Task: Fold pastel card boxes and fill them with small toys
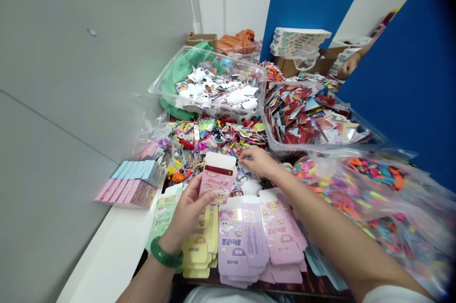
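My left hand, with a green bangle at the wrist, is closed around a small pink cardboard box. The box's white top flap stands open and a dark red card edge shows inside. To its right, my right hand reaches over a heap of small colourful trinkets; its fingers are pinched together at the heap, and what they hold is hidden. Below the hands lie stacks of flat box blanks: green, yellow, purple and pink.
Finished pink and blue boxes stand in rows at left. Behind the heap are a clear bin of white cut-outs and one of red cards. Bags of bright pieces lie at right. Another person's hand shows at far right.
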The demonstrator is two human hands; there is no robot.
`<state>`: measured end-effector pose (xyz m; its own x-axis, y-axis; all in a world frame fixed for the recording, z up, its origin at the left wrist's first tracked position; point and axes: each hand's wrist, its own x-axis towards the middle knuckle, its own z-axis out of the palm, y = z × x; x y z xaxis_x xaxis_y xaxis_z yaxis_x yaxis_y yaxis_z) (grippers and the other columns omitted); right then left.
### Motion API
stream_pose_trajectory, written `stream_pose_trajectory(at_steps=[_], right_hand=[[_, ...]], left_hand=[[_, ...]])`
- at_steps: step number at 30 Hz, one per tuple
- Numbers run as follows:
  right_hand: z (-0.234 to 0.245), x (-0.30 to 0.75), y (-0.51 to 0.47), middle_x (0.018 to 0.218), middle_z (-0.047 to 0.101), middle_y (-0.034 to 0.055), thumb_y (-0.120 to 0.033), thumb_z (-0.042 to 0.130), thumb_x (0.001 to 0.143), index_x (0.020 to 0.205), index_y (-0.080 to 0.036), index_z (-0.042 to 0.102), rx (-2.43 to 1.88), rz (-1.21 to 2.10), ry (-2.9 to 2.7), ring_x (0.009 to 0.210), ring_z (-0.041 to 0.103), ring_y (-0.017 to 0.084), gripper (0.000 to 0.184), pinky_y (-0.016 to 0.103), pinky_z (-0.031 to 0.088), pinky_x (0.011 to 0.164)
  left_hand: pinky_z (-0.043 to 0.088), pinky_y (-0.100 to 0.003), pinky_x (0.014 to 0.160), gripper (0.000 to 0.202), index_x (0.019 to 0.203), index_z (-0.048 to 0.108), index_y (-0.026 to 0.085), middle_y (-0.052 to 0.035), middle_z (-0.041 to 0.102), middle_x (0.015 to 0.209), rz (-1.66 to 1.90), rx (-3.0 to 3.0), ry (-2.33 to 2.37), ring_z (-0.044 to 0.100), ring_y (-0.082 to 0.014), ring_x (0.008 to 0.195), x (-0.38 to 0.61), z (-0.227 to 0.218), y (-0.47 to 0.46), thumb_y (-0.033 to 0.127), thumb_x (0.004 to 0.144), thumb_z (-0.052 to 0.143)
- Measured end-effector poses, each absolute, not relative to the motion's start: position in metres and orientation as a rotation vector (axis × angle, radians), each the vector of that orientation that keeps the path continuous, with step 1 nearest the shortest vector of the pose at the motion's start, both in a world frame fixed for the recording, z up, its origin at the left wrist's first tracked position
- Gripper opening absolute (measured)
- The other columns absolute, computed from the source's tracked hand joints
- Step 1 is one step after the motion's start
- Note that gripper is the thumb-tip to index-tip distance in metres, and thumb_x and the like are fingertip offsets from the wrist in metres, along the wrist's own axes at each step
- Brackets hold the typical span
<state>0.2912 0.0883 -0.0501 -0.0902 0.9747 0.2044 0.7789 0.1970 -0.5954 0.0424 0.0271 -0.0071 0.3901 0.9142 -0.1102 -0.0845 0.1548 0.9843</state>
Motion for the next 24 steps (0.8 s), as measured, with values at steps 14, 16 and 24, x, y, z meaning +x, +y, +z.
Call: stream_pose_trajectory(at_steps=[14, 16, 24], right_hand=[[-0.024, 0.323, 0.066, 0.081, 0.074, 0.0049, -0.031, 0.056, 0.081, 0.077, -0.019, 0.072, -1.491, 0.365, -1.598, 0.075, 0.066, 0.019, 0.02, 0.03, 0.05, 0.068], [-0.02, 0.325, 0.062, 0.072, 0.072, 0.0035, -0.033, 0.058, 0.079, 0.072, -0.019, 0.07, -1.506, 0.38, -1.563, 0.067, 0.064, 0.018, 0.02, 0.028, 0.048, 0.061], [0.04, 0.305, -0.005, 0.067, 0.064, -0.0007, -0.032, 0.062, 0.086, 0.084, -0.025, 0.068, -1.362, 0.311, -1.332, 0.054, 0.056, 0.013, 0.01, 0.025, 0.042, 0.047]], left_hand=[[0.05, -0.038, 0.094, 0.051, 0.126, 0.056, 0.022, -0.0085, 0.066, 0.128, 0.867, 1.159, 0.891, 0.064, -0.0259, 0.112, 0.042, -0.01, 0.027, 0.031, 0.079, 0.072], [0.05, -0.038, 0.095, 0.05, 0.127, 0.055, 0.023, -0.0078, 0.066, 0.127, 0.858, 1.16, 0.895, 0.064, -0.0248, 0.11, 0.042, -0.011, 0.026, 0.031, 0.08, 0.071], [0.047, -0.038, 0.101, 0.045, 0.121, 0.06, 0.023, -0.0057, 0.067, 0.124, 0.859, 1.281, 0.903, 0.062, -0.0236, 0.114, 0.049, -0.013, 0.025, 0.027, 0.077, 0.072]])
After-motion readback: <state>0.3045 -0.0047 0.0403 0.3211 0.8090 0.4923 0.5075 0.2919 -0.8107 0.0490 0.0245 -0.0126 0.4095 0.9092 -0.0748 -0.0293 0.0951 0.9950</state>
